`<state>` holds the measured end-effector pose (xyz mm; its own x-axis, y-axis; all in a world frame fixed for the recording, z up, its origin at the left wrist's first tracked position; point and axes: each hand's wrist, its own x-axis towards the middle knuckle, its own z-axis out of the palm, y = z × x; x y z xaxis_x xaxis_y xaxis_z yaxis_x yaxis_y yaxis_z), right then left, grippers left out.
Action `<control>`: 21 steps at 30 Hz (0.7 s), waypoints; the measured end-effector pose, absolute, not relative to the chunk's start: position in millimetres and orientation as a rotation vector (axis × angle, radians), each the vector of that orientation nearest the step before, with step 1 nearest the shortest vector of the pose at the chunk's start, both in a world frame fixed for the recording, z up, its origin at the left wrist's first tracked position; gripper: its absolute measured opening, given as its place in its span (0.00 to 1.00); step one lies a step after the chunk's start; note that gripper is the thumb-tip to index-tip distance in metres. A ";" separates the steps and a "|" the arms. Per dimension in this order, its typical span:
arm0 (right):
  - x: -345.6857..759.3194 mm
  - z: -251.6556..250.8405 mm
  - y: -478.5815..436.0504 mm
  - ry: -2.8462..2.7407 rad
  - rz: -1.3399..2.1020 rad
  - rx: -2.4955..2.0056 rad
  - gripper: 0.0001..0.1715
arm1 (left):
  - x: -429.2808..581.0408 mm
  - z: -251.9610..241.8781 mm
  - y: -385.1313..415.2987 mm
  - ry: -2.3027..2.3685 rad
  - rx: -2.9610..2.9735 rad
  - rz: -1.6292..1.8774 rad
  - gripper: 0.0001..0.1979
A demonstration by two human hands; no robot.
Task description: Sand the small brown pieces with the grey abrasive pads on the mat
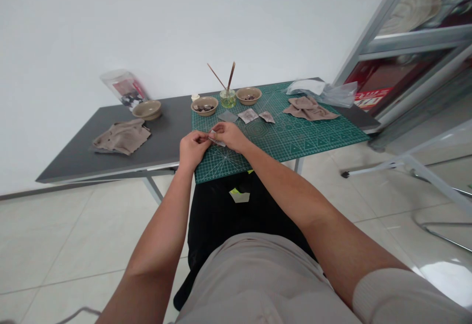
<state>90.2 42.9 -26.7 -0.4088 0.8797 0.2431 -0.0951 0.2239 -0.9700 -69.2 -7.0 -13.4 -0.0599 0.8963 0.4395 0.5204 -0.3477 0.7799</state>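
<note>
Over the near left part of the green cutting mat [291, 139], my two hands meet. My right hand [230, 136] is closed in a pinch on a small pale piece of what looks like sandpaper [217, 139]. Close against it, my left hand [193, 148] has its fingers pressed together; whatever they hold is too small and hidden to make out. Just beyond the hands lie a grey square sheet [227, 117] and two pale, brown-stained pieces, one larger [248, 115] and one smaller [267, 117].
Behind stand a bowl of dark pieces [204, 106], a glass jar [227, 99] with two brushes, and a second bowl [249, 96]. A brown cloth [309, 108] and plastic bag [339, 94] lie right. Leftward are another cloth [123, 137], a bowl [147, 110] and clear container [125, 89].
</note>
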 end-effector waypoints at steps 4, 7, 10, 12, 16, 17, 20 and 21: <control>91.0 -27.0 43.8 -1.494 1.417 -0.716 0.27 | -69.7 -13.2 -6.8 1.477 1.810 1.433 0.05; 90.7 -26.8 44.2 -1.494 1.370 -0.728 0.29 | -69.6 -10.4 -7.1 1.454 1.898 1.469 0.04; 90.7 -26.3 43.7 -1.491 1.370 -0.712 0.29 | -69.5 -8.6 -6.9 1.442 1.963 1.478 0.02; 91.2 -25.0 42.7 -1.470 1.411 -0.697 0.29 | -69.9 -9.8 -5.9 1.444 1.939 1.492 0.02; 91.9 -20.5 39.3 -1.434 1.444 -0.718 0.29 | -71.0 -14.7 -4.2 1.420 1.794 1.503 0.04; 91.9 -19.6 38.6 -1.448 1.441 -0.728 0.29 | -71.2 -15.4 -4.1 1.410 1.761 1.499 0.04; 91.2 -18.3 37.2 -1.487 1.456 -0.720 0.27 | -71.5 -16.0 -4.6 1.413 1.740 1.508 0.03; 90.9 -18.4 37.2 -1.482 1.472 -0.705 0.26 | -71.5 -15.9 -4.7 1.419 1.753 1.518 0.03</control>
<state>90.9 37.2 -18.4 -0.4293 0.8804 0.2014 -0.1957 0.1270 -0.9724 -71.5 -4.7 -15.9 -0.1170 0.8724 0.4745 0.4144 -0.3914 0.8217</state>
